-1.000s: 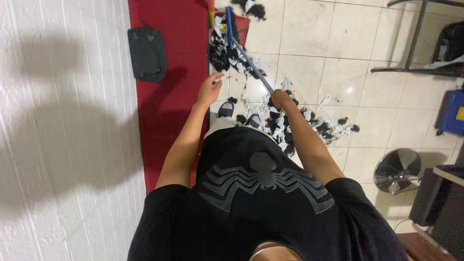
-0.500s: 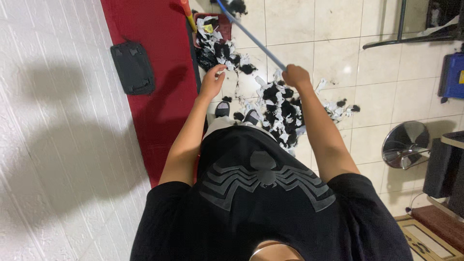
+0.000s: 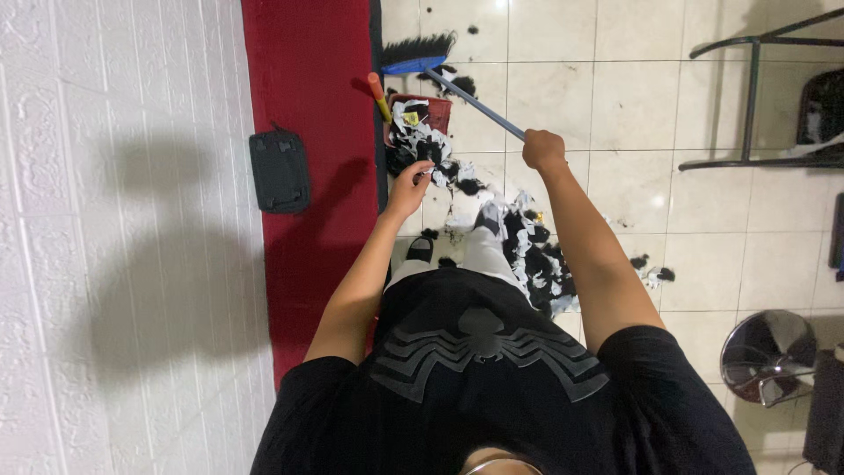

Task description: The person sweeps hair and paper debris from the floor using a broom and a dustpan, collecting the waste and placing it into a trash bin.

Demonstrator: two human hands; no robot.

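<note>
My right hand (image 3: pixel 543 149) is closed around the blue handle of a broom (image 3: pixel 475 104). The broom's black bristles (image 3: pixel 418 48) rest on the tiled floor just beyond a red dustpan (image 3: pixel 432 110) with an orange handle (image 3: pixel 379 95). Black and white scraps (image 3: pixel 527 246) lie in a heap from the dustpan back to my feet. My left hand (image 3: pixel 411 183) hovers over the scraps beside the dustpan with fingers curled. Whether it grips a scrap is unclear.
A red band (image 3: pixel 308 220) runs along the white brick wall (image 3: pixel 114 237), with a black box (image 3: pixel 280 171) fixed on it. A black metal frame (image 3: pixel 754 97) stands at the upper right. A chrome chair base (image 3: pixel 769 356) sits at the lower right.
The view has tilted forward, so the dustpan and broom bristles now show. My right hand has slid along the handle. My left hand stays over the scraps.
</note>
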